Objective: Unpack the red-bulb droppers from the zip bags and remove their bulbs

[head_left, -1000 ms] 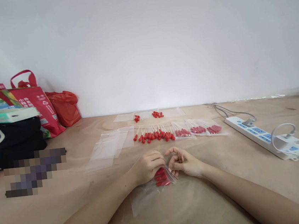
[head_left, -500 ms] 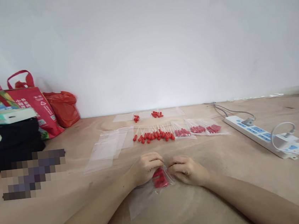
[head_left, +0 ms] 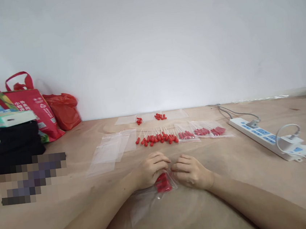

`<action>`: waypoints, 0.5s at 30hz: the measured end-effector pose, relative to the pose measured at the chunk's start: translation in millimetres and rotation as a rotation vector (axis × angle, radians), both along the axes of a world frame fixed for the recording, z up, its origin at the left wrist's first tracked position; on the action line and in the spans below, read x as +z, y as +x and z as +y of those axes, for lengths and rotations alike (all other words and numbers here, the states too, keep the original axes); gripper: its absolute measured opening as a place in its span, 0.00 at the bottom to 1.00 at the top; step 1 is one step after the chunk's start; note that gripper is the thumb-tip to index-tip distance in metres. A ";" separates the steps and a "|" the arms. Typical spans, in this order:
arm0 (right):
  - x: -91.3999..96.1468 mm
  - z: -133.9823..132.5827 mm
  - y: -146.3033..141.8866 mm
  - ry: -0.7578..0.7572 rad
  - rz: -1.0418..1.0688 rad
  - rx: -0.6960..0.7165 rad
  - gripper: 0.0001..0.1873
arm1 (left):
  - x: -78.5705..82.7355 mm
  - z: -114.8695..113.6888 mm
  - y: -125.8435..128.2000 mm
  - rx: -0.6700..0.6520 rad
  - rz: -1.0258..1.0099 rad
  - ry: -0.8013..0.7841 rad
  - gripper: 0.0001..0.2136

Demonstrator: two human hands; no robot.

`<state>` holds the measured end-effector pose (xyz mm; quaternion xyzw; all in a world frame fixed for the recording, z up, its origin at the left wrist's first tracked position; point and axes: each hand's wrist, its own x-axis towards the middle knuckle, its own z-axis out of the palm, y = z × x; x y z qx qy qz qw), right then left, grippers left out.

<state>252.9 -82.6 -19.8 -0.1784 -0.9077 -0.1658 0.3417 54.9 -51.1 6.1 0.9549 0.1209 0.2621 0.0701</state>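
A clear zip bag [head_left: 163, 183] with red-tipped pieces inside lies on the table in front of me. My left hand [head_left: 152, 169] is closed over the bag's upper left edge, its fingers bent. At the upper right edge, my right hand [head_left: 190, 171] pinches the bag with curled fingers; its fingertips are partly hidden. Another clear bag [head_left: 143, 206] lies flat under my left wrist. Beyond my hands, a row of red-tipped sticks [head_left: 157, 137] is spread out, with filled clear bags [head_left: 202, 132] to its right.
Flat clear bags [head_left: 105, 154] overlap at the left. Small red caps [head_left: 160, 116] rest on bags at the back. A white power strip [head_left: 263, 137] with cords lies right. Shopping bags [head_left: 31, 105] and a black cloth item [head_left: 14, 147] stand left, near a blurred-out object [head_left: 34, 178].
My left hand's fingers have shifted slightly right, towards my right hand, along the bag's top edge. The bag stays in nearly the same place.
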 end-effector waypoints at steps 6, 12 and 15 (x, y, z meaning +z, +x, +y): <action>-1.9 0.1 1.0 0.045 -0.033 -0.055 0.13 | 4.8 -3.0 3.8 -0.064 0.141 0.302 0.07; 1.8 0.3 -2.3 0.089 -0.057 -0.031 0.18 | 4.6 -6.0 9.4 -0.148 0.211 0.588 0.12; 2.6 0.9 -3.7 0.109 -0.129 -0.009 0.20 | 5.7 -5.8 10.6 -0.177 0.207 0.515 0.14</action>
